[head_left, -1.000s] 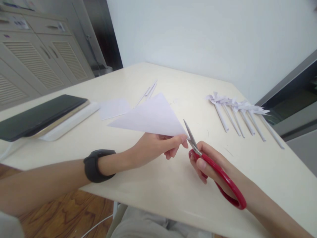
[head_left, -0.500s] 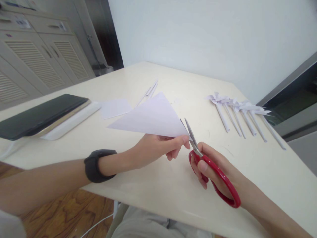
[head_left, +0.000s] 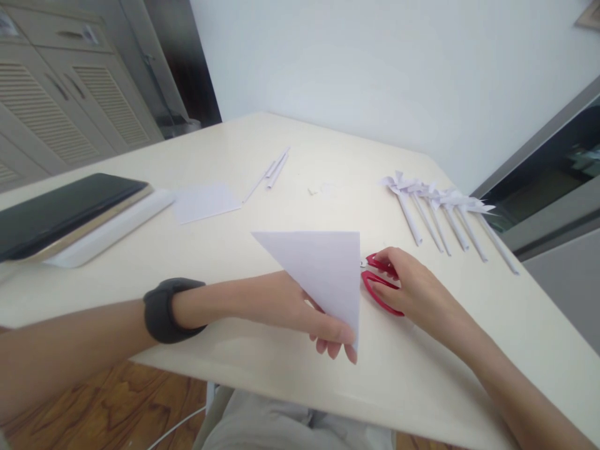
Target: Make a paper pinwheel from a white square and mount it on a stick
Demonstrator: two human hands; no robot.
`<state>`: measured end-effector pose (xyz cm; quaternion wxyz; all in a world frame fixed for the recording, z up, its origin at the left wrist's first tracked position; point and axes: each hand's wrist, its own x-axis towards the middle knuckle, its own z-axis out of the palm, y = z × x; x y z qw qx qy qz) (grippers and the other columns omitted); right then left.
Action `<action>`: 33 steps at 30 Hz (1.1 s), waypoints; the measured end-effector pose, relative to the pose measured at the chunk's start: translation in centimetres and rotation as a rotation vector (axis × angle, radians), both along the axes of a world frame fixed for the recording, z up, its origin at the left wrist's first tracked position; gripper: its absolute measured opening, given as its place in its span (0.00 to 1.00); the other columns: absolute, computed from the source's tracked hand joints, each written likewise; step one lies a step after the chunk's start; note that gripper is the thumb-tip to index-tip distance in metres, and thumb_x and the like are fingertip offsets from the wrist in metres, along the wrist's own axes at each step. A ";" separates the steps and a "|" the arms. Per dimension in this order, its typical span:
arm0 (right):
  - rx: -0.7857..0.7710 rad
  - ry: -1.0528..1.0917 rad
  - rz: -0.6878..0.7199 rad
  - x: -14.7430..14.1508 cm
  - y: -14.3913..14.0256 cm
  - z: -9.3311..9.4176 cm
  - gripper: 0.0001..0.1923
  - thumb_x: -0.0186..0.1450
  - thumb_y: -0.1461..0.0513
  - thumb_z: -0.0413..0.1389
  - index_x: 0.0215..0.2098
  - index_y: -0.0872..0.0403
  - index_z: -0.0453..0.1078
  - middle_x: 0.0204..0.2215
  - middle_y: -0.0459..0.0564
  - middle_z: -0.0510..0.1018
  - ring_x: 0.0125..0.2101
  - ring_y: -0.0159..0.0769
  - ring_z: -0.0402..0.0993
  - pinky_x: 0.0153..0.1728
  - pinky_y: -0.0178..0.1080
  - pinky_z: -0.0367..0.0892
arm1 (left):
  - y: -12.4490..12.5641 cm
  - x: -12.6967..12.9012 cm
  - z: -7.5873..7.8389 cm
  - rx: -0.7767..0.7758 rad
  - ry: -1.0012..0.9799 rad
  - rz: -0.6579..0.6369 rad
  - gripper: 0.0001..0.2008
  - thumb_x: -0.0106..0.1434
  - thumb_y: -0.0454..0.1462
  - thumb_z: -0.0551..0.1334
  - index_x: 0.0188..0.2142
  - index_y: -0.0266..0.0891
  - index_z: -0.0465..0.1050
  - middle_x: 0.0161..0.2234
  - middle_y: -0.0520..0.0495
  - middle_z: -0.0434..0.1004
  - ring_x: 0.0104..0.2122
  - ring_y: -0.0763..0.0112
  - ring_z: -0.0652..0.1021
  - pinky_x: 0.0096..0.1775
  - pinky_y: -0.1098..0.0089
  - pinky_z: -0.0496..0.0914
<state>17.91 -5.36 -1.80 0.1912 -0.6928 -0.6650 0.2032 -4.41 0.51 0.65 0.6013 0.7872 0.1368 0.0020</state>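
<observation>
My left hand (head_left: 323,325) pinches the near corner of a folded white paper triangle (head_left: 323,272) and holds it just above the cream table (head_left: 281,375). A dark band sits on that wrist. My right hand (head_left: 412,287) rests on the red-handled scissors (head_left: 380,284), which lie flat on the table right of the paper. Their blades are hidden behind the triangle.
A row of white paper pinwheels on rolled sticks (head_left: 440,209) lies at the right. Thin paper rolls (head_left: 272,172), small scraps (head_left: 319,187) and a white sheet (head_left: 204,201) lie further back. A dark tablet on a stack (head_left: 60,215) sits at the left. Cabinets stand beyond.
The scissors came away from the paper's corner and went down flat on the table under my right hand. My left hand turned the triangle and drew it nearer to me.
</observation>
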 end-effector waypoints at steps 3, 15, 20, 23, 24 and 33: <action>-0.023 -0.045 0.051 -0.3 -0.1 0.0 0.10 0.63 0.56 0.53 0.43 0.49 0.65 0.43 0.50 0.71 0.43 0.42 0.68 0.40 0.45 0.65 | 0.0 -0.1 0.1 0.004 0.047 -0.058 0.12 0.63 0.39 0.57 0.34 0.37 0.79 0.29 0.48 0.79 0.32 0.67 0.78 0.38 0.73 0.71; 0.151 -0.062 0.143 -1.0 -0.6 0.3 0.08 0.64 0.63 0.53 0.43 0.52 0.66 0.45 0.52 0.67 0.45 0.41 0.66 0.44 0.44 0.64 | 0.3 0.1 0.1 -0.047 0.073 -0.143 0.11 0.62 0.38 0.58 0.34 0.36 0.80 0.31 0.49 0.81 0.33 0.69 0.79 0.40 0.73 0.70; -0.084 0.510 0.473 -2.3 -1.7 2.4 0.08 0.67 0.58 0.50 0.34 0.53 0.66 0.35 0.47 0.73 0.37 0.34 0.70 0.40 0.38 0.66 | 0.3 0.1 -0.2 -0.069 0.100 -0.162 0.11 0.62 0.37 0.58 0.37 0.39 0.80 0.32 0.51 0.81 0.34 0.68 0.79 0.40 0.72 0.71; -0.115 0.581 0.585 -3.2 -2.1 2.5 0.08 0.64 0.58 0.55 0.30 0.55 0.67 0.31 0.46 0.72 0.34 0.33 0.69 0.39 0.37 0.66 | 0.3 0.1 -0.6 -0.076 0.105 -0.193 0.10 0.61 0.37 0.59 0.37 0.39 0.80 0.33 0.51 0.82 0.35 0.66 0.79 0.42 0.70 0.71; -0.122 0.580 0.599 -3.4 -2.1 2.4 0.08 0.64 0.59 0.55 0.29 0.55 0.67 0.30 0.46 0.72 0.33 0.32 0.68 0.39 0.36 0.66 | 0.3 0.1 -0.7 -0.074 0.107 -0.206 0.10 0.60 0.37 0.60 0.37 0.40 0.80 0.33 0.51 0.82 0.36 0.65 0.79 0.43 0.69 0.71; -0.161 0.616 0.662 -2.9 -1.9 2.7 0.04 0.64 0.63 0.54 0.33 0.58 0.69 0.30 0.47 0.72 0.35 0.33 0.70 0.41 0.36 0.65 | -0.1 0.0 -0.5 -0.008 0.145 -0.317 0.10 0.60 0.36 0.60 0.36 0.38 0.81 0.34 0.49 0.82 0.36 0.63 0.80 0.42 0.70 0.72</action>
